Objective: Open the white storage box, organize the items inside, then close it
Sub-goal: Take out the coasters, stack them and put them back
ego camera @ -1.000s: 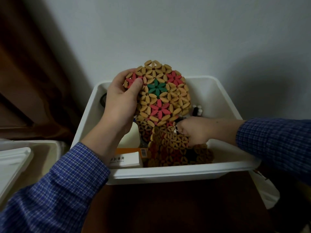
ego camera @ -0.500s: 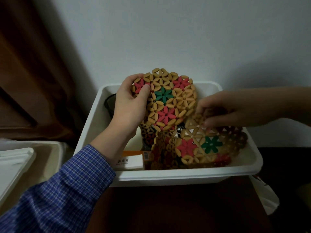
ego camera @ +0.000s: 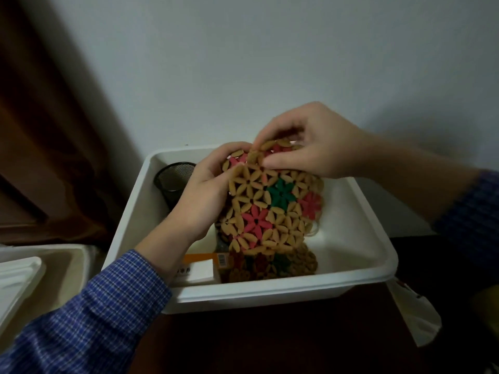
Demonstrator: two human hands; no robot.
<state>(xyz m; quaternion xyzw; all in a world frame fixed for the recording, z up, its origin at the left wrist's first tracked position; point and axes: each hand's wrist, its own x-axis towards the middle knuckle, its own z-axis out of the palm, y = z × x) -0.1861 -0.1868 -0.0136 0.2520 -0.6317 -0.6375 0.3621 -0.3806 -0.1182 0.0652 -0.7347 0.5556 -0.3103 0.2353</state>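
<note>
Two hands, my left hand (ego camera: 205,190) and right hand (ego camera: 310,149), grasp stacked mats (ego camera: 270,209) upright over the open box (ego camera: 297,290). Sorting underway; more mats (ego camera: 283,265) inside; closing remains.

The round wooden flower-pattern trivet (ego camera: 272,209) gripped between both hands is mostly tan petals, with pink-red flowers and one green flower. Below the hands, a second flower-pattern mat (ego camera: 272,263) shows the same tan, red and green in shadow. The rectangular plastic storage box (ego camera: 359,238) is white. Beside the left hand (ego camera: 205,201) stands a black mesh cup (ego camera: 172,182); under its wrist lies an orange-and-white carton (ego camera: 199,268). The sleeves (ego camera: 108,306) are blue checked.
</note>
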